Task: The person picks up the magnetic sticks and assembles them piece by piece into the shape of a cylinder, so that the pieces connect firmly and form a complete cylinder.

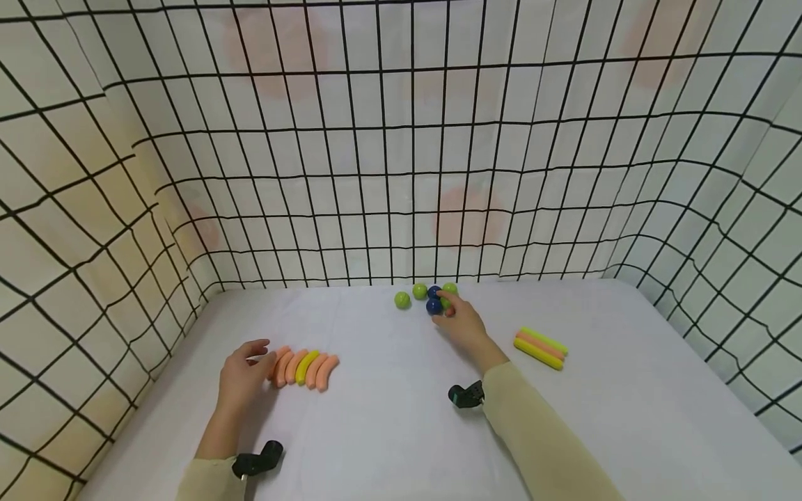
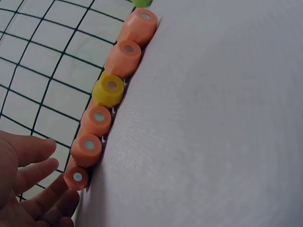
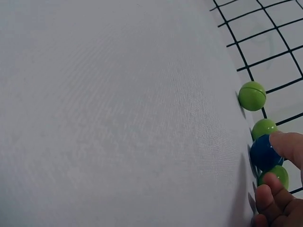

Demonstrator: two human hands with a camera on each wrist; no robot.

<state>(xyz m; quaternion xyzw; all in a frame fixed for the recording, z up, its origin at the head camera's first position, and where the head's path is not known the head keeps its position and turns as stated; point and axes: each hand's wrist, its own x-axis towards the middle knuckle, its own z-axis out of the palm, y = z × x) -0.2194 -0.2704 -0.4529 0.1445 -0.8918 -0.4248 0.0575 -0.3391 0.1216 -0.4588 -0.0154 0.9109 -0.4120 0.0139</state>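
A row of several curved, sausage-like orange pieces [image 1: 322, 374] with one yellow curved piece [image 1: 306, 367] among them lies on the left side of the table. In the left wrist view, pale discs show on their ends. My left hand [image 1: 243, 376] is beside the row's left end, its loosely bent fingers right at the outermost orange piece [image 2: 77, 177]. Toward the back, my right hand [image 1: 465, 325] reaches over a cluster of shiny balls. Its thumb overlaps a blue ball [image 3: 265, 153] in the right wrist view, and its fingertips are right at a green ball [image 3: 278, 177].
Two more green balls [image 1: 402, 300] [image 1: 420, 291] sit left of the cluster. Right of my right forearm lie two yellowish sticks [image 1: 539, 353] with an orange stick [image 1: 541, 346] between them. Black wire grid [image 1: 401, 174] encloses the white table [image 1: 382, 431] at the back and sides.
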